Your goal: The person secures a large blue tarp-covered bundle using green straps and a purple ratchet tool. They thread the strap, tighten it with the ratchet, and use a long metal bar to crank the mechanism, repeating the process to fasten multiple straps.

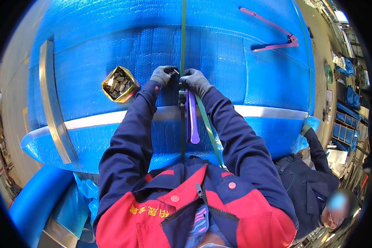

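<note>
A green strap [183, 37] runs down the middle of a large load wrapped in blue bubble film [153, 49]. My left hand [163, 75], in a grey glove, is closed just left of the strap, pinching a small metal strapping seal [175, 72]. On the strap's other side my gloved right hand [196, 82] is closed, its fingertips at the strap; what lies under them is partly hidden. A strapping tensioner with purple handles [192, 124] sits on the strap just below my hands. The strap's loose end [208, 128] slants down past my right forearm.
Left of my hands stands an open yellow bag [132, 90] of metal seals [120, 84]. A long metal-coloured edge bar [51, 95] lies farther left. A pink-handled crimping tool [292, 40] rests spread at the far right. At lower right another person [301, 182] reaches to the load's edge.
</note>
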A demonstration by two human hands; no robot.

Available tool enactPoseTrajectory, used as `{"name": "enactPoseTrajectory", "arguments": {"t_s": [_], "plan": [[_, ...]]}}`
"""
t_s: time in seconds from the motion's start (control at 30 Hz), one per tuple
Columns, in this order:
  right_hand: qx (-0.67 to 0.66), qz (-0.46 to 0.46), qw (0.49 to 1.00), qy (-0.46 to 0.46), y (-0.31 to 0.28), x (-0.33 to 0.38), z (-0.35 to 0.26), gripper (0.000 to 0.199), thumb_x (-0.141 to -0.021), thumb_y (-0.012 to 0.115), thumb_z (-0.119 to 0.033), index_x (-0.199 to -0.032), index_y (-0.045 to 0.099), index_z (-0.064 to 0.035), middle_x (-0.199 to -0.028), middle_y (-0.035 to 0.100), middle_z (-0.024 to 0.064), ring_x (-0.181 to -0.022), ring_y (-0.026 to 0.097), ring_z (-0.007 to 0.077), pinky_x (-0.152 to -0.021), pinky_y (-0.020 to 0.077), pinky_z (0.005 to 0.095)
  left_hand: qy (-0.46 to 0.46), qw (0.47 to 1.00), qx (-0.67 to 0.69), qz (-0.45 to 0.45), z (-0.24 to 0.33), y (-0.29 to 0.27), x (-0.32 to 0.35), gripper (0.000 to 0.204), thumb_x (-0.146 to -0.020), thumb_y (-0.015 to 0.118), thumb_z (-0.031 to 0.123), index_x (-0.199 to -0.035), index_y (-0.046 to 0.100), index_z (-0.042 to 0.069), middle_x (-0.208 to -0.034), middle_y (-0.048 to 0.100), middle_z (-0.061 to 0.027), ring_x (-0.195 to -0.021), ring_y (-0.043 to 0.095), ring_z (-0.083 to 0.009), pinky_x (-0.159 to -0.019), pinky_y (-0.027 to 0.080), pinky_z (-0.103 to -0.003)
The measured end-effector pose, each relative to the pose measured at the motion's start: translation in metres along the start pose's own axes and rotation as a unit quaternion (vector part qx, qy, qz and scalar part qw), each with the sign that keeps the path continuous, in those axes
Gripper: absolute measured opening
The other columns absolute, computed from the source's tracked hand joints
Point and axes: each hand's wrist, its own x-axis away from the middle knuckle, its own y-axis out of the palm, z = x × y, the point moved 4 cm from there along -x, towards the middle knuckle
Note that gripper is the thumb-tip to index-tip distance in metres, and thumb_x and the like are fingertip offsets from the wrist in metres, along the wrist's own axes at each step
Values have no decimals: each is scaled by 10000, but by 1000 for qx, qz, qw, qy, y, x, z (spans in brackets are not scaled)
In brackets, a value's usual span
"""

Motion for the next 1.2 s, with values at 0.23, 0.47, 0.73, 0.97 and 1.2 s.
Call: {"name": "enactPoseTrajectory", "arguments": {"t_s": [0.23,0.47,0.73,0.97,1.2], "plan": [[-41,5,999,-3,-1,-8,11,342,-775,786,-122,-1079,696,7,-948,721,122,-854,682,192,-780,547,326,0,999,-24,-32,-4,8,-8,253,-986,649,65,-1225,727,33,-1090,761,-56,-963,673,-135,-890,547,-308],[-67,5,996,-56,-4,18,3,342,-845,770,-124,-1156,705,4,-1015,733,85,-922,660,156,-865,532,312,16,991,132,30,10,16,-4,286,-908,751,74,-1186,726,12,-1052,768,-99,-938,707,-159,-856,567,-315],[80,207,960,-168,10,68,-6,565,-858,746,-186,-1360,569,2,-1314,634,204,-1334,519,379,-1112,430,426,-140,976,167,24,26,35,4,207,-925,743,107,-1091,722,-14,-968,750,-92,-841,714,-174,-783,590,-322],[72,213,960,-168,14,112,6,808,-917,706,-180,-1552,259,45,-1512,372,327,-1396,412,453,-1178,358,468,-191,973,132,17,-6,47,-10,247,-943,708,193,-1141,706,46,-972,745,-79,-824,689,-158,-723,563,-321],[-141,90,962,-215,-58,97,11,552,-948,703,-418,-1243,632,43,-1072,709,219,-990,694,327,-895,535,400,-108,970,-154,152,13,48,5,374,-879,742,282,-1160,721,35,-999,758,-108,-882,699,-206,-814,544,-360]]}}
